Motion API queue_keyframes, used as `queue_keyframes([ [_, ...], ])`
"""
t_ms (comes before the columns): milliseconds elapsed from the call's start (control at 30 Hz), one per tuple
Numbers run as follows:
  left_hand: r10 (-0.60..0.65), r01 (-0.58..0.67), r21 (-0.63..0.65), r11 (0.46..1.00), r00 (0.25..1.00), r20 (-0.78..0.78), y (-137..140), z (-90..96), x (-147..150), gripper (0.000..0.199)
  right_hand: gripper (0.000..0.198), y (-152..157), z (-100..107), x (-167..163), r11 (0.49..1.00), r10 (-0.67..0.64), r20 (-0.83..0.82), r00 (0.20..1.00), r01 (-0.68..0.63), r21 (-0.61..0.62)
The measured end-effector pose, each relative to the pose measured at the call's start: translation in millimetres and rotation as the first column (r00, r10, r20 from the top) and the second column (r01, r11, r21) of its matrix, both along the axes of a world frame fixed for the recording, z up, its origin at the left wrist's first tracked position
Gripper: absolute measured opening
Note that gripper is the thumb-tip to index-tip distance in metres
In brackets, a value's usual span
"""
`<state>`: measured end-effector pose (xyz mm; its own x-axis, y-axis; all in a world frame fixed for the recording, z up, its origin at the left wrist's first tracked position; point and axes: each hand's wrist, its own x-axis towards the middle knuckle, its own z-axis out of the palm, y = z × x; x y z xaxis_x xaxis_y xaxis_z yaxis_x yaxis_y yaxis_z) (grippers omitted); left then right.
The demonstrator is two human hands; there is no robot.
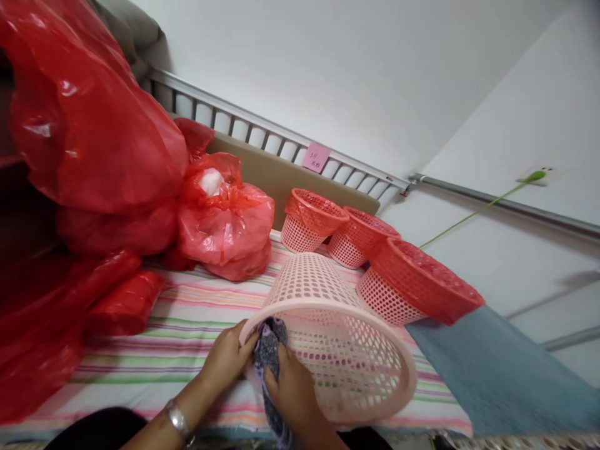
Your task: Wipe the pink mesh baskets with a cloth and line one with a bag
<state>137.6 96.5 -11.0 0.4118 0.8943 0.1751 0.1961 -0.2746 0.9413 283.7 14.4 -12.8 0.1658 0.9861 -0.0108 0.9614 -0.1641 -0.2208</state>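
Observation:
A pale pink perforated plastic wastebasket (304, 278) lies tipped on its side, its wide mouth toward me. My left hand (229, 353) grips the basket's rim at its left edge; a silver bracelet circles that wrist. Wrapped in the fingers of my right hand (293, 381) is a grey-purple cloth (269, 350), pressed against the inside of the rim near the left hand. Part of the cloth hangs down below the right hand. The right fingertips are partly hidden by the cloth.
Several wastebaskets (391, 294) lined with red bags stand behind on the striped cloth (187, 306). A tied red bag (225, 219), a larger red bag (103, 125) and a red bag roll (124, 303) lie left. A slatted headboard (262, 134) carries a pink note (316, 157).

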Motion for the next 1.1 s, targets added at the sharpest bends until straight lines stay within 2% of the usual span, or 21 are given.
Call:
queue_keyframes([
  [133,0.076,-0.074,0.022,0.997,0.992,-0.099,9.7,3.7,-7.7,0.03,0.038,53.5,-0.2,7.1,0.998,-0.062,0.117,0.991,0.06,0.019],
  [233,0.038,-0.032,0.054,0.998,0.992,-0.123,12.2,4.5,-9.2,0.027,0.035,102.5,-4.2,32.1,0.992,-0.114,0.169,0.979,0.104,0.07],
  [333,-0.001,0.009,0.065,0.998,0.993,-0.119,12.1,7.0,-9.4,0.029,0.034,141.8,-9.2,60.6,0.985,-0.143,0.149,0.978,0.127,0.112],
  [433,-0.011,0.017,0.053,0.998,0.995,-0.103,12.5,7.1,-8.7,0.033,0.038,161.4,-13.3,77.2,0.978,-0.163,0.134,0.978,0.142,0.151],
  [533,-0.026,0.029,0.044,0.999,0.998,-0.06,13.7,4.5,-7.8,0.034,0.038,165.2,-13.3,80.0,0.981,-0.138,0.13,0.982,0.118,0.152],
  [700,-0.007,0.01,0.052,0.999,0.999,-0.043,14.7,0.6,-8.5,0.03,0.038,141.7,-7.6,63.6,0.993,-0.106,0.169,0.98,0.096,0.066],
  [800,0.011,-0.01,0.054,0.998,1.0,-0.026,14.5,-0.4,-9.2,0.031,0.039,98.9,-7.2,42.3,0.996,-0.077,0.196,0.978,0.085,-0.031],
  [967,0.018,-0.018,0.042,0.999,1.0,-0.009,12.9,0.8,-9.7,0.033,0.041,6.7,-6.5,7.2,0.987,0.105,0.168,0.98,-0.082,-0.139],
  [1033,0.025,-0.025,0.03,0.999,0.999,-0.025,12.2,1.9,-10.0,0.033,0.045,-15.0,-4.3,1.5,0.976,0.14,0.15,0.979,-0.111,-0.187],
  [1100,0.033,-0.032,0.027,0.999,0.999,-0.043,11.8,2.5,-10.3,0.033,0.045,-20.1,-1.7,2.4,0.976,0.132,0.131,0.983,-0.106,-0.188],
])
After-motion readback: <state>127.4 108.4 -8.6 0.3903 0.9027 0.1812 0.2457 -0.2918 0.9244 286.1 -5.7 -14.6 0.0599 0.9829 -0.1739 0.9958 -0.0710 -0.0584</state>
